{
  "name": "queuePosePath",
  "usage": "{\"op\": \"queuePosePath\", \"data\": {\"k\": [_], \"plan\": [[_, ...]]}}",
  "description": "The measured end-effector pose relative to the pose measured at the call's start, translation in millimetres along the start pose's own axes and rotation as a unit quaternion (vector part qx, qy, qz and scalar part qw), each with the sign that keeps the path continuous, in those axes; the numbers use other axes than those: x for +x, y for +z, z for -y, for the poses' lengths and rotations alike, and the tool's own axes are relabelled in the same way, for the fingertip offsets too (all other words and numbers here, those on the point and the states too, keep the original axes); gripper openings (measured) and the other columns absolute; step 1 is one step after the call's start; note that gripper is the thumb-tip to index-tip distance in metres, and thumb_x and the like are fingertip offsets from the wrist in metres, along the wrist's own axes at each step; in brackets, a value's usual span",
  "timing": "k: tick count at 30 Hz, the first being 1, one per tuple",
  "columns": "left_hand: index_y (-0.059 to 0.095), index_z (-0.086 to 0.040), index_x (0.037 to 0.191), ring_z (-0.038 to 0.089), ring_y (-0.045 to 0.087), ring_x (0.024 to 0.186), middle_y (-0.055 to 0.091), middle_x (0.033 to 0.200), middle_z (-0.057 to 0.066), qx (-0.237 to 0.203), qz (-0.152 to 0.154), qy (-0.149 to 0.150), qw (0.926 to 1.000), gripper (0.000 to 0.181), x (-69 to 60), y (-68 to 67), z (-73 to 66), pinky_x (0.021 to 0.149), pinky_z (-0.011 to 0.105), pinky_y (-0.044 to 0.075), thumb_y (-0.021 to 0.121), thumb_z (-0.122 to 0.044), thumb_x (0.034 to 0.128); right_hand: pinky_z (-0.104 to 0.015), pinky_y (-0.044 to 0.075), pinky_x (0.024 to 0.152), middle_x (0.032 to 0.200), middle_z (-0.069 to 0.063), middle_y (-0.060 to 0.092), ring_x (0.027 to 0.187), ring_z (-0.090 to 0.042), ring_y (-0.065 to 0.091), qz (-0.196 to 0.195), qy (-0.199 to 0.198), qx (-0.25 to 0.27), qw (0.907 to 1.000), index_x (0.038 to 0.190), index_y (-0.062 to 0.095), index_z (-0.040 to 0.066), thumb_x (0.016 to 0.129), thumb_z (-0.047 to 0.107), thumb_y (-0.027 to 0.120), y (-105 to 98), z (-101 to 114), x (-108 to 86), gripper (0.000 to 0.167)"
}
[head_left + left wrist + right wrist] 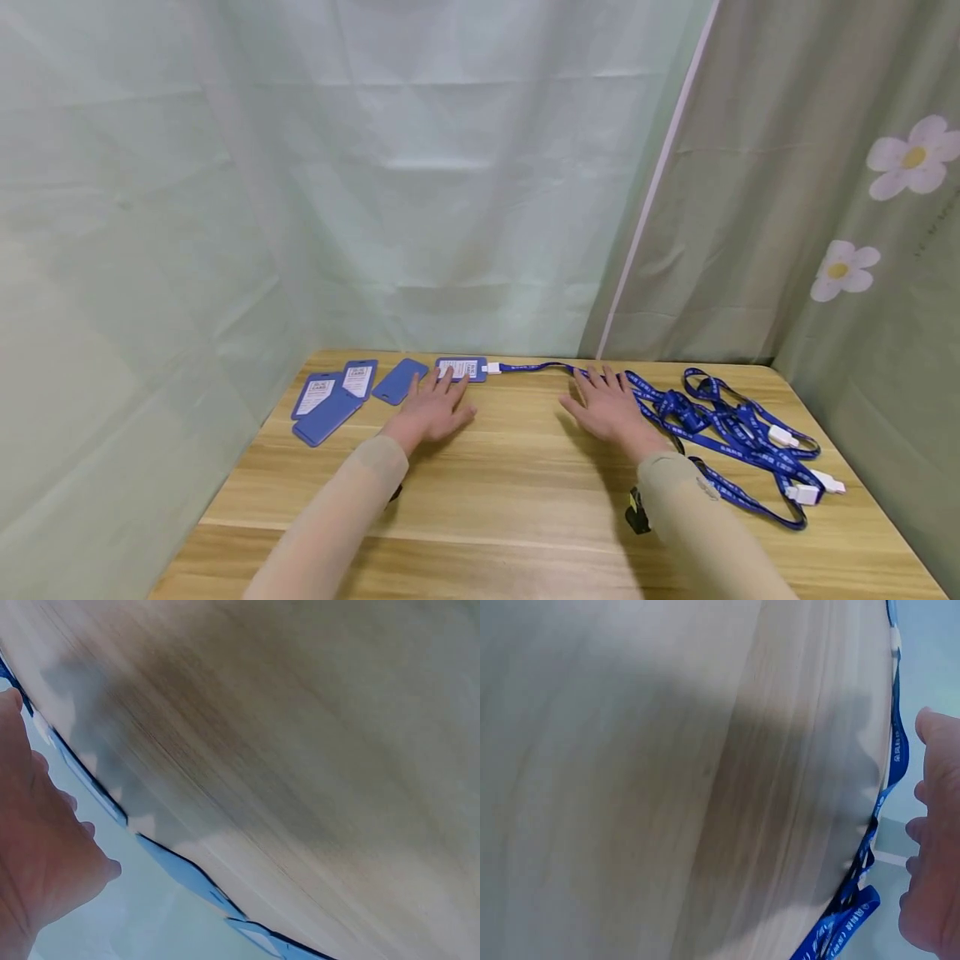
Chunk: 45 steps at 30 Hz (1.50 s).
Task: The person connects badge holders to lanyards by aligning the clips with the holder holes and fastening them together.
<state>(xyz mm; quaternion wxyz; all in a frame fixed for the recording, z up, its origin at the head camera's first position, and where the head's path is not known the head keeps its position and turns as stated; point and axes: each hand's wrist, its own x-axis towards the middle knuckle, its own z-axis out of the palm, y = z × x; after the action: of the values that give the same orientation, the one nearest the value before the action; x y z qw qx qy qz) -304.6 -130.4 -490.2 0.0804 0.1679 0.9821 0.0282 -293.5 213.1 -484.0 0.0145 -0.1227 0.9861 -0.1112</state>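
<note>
A pale green fabric curtain (465, 183) hangs beyond the left hand (435, 407) and right hand (609, 410); beneath them spreads a light wood-grained table (517, 492). A tangled heap of printed blue ribbon lanyards (684, 410) lies right of the right hand. Both hands hover with fingers extended and parted, holding nothing. Left of the left hand lie four flat blue rectangular card holders (326, 417); a fifth holder (474, 369), partly behind its fingertips, joins a strap at a small white clip (491, 367).
</note>
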Motion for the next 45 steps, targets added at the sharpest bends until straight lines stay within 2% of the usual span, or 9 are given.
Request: {"op": "queuePosePath", "data": {"k": [6, 16, 23, 27, 32, 38, 45], "plan": [[0.021, -0.02, 0.165, 0.044, 0.012, 0.154, 0.015, 0.169, 0.017, 0.021, -0.021, 0.038, 0.9989, 0.075, -9.0, -1.2, -6.3, 0.12, 0.067, 0.006, 0.03, -0.064, 0.1056, -0.068, 0.001, 0.119, 0.166, -0.02, 0.024, 0.153, -0.048, 0.008, -0.013, -0.021, -0.012, 0.9996, 0.163, 0.03, 0.014, 0.105, 0.058, 0.046, -6, -8, -14.5, 0.074], [0.023, -0.018, 0.165, 0.044, 0.01, 0.154, 0.012, 0.17, 0.017, 0.017, -0.019, 0.083, 0.9962, 0.075, -22.9, 3.0, -21.9, 0.118, 0.07, 0.006, 0.033, -0.063, 0.1053, -0.069, 0.005, 0.119, 0.165, -0.02, 0.028, 0.152, -0.049, 0.013, -0.038, -0.042, -0.032, 0.9979, 0.16, 0.036, 0.012, 0.102, 0.061, 0.048, -12, -27, -39.7, 0.077], [0.022, -0.019, 0.165, 0.043, 0.013, 0.154, 0.015, 0.169, 0.016, 0.011, -0.008, 0.107, 0.9941, 0.076, -37.9, -3.3, -42.5, 0.119, 0.068, 0.009, 0.034, -0.064, 0.1048, -0.07, 0.006, 0.118, 0.164, -0.02, 0.029, 0.151, -0.049, 0.015, -0.049, -0.044, -0.028, 0.9974, 0.159, 0.039, 0.012, 0.101, 0.058, 0.053, -16, -40, -64.5, 0.076], [0.021, -0.02, 0.165, 0.042, 0.014, 0.154, 0.015, 0.169, 0.016, 0.01, -0.007, 0.131, 0.9913, 0.077, -43.6, -2.4, -55.3, 0.119, 0.068, 0.007, 0.035, -0.064, 0.1044, -0.07, 0.004, 0.118, 0.165, -0.02, 0.026, 0.151, -0.049, 0.013, -0.047, -0.038, -0.024, 0.9979, 0.16, 0.037, 0.012, 0.101, 0.059, 0.053, -17, -51, -80.9, 0.076], [0.022, -0.02, 0.165, 0.041, 0.014, 0.154, 0.016, 0.169, 0.016, 0.023, -0.01, 0.163, 0.9863, 0.077, -48.9, 0.2, -71.7, 0.12, 0.067, 0.007, 0.036, -0.065, 0.1038, -0.071, 0.002, 0.117, 0.164, -0.023, 0.027, 0.151, -0.051, 0.012, -0.052, -0.024, -0.012, 0.9983, 0.159, 0.038, 0.011, 0.101, 0.061, 0.052, -21, -66, -98.7, 0.079], [0.018, -0.025, 0.166, 0.038, 0.012, 0.155, 0.012, 0.171, 0.013, 0.036, 0.0, 0.197, 0.9798, 0.079, -55.4, 2.3, -92.9, 0.121, 0.065, 0.008, 0.03, -0.07, 0.1027, -0.073, 0.005, 0.115, 0.162, -0.027, 0.03, 0.148, -0.056, 0.016, -0.058, -0.005, -0.015, 0.9982, 0.158, 0.04, 0.007, 0.101, 0.061, 0.051, -28, -85, -116.3, 0.08], [0.015, -0.026, 0.166, 0.036, 0.01, 0.156, 0.009, 0.171, 0.012, 0.034, 0.009, 0.239, 0.9704, 0.078, -60.5, 3.9, -116.3, 0.121, 0.062, 0.006, 0.026, -0.07, 0.1026, -0.075, 0.003, 0.114, 0.16, -0.03, 0.031, 0.147, -0.057, 0.015, -0.058, 0.02, -0.014, 0.998, 0.158, 0.039, 0.004, 0.1, 0.064, 0.05, -36, -113, -138.9, 0.083]]}}
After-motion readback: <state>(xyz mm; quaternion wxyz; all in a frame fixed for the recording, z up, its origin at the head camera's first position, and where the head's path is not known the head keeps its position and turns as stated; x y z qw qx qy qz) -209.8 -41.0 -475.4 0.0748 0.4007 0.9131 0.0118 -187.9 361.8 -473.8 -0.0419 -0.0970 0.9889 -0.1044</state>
